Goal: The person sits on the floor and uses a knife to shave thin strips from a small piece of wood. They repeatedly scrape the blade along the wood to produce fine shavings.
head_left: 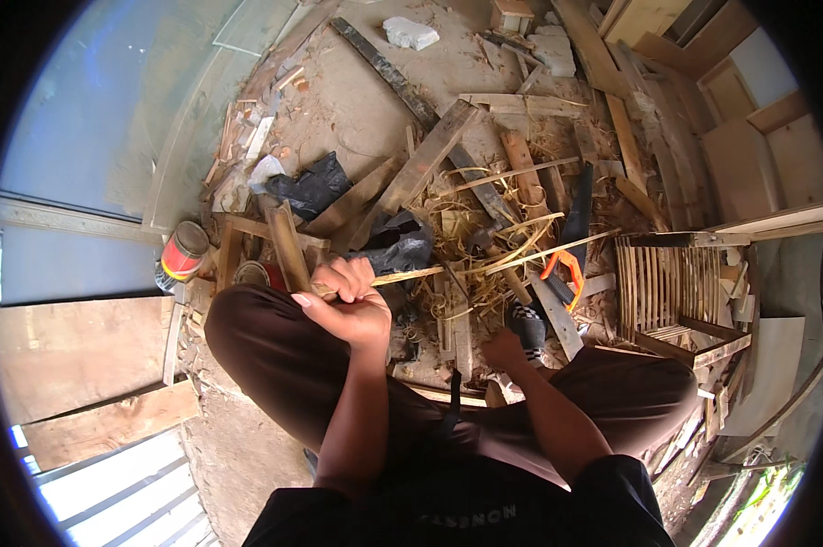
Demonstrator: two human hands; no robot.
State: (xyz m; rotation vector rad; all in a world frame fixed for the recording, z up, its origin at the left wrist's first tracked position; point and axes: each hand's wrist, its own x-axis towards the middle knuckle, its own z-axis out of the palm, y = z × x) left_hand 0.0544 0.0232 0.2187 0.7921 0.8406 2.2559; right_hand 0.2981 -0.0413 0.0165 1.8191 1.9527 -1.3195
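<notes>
The fingers of the left hand (355, 308) were folded together and clamped on a thin pale strip of wood (409, 275), with the thumb laid out toward the left. The strip was held near the centre of the frame, and from the fist it was pointed toward the right, above a litter of curled shavings (532, 230). The right hand (505, 350) was held low, right of centre, its fingers seemingly curled; because it was seen dark and from behind, it could not be told whether anything was gripped.

Just above the right hand, a checkered sock (526, 321) was partly seen, and to the upper right of it an orange handle (571, 266) was set among the scraps. On either side, the hands were flanked by bent knees covered by brown trousers (270, 342).

Black plastic sheeting (313, 187) was crumpled above and left of the left hand, and a thick plank (427, 157) was propped across the upper middle. A slatted wooden frame (671, 284) was placed at the right, and a can with a red and yellow band (185, 251) was stood at the left.
</notes>
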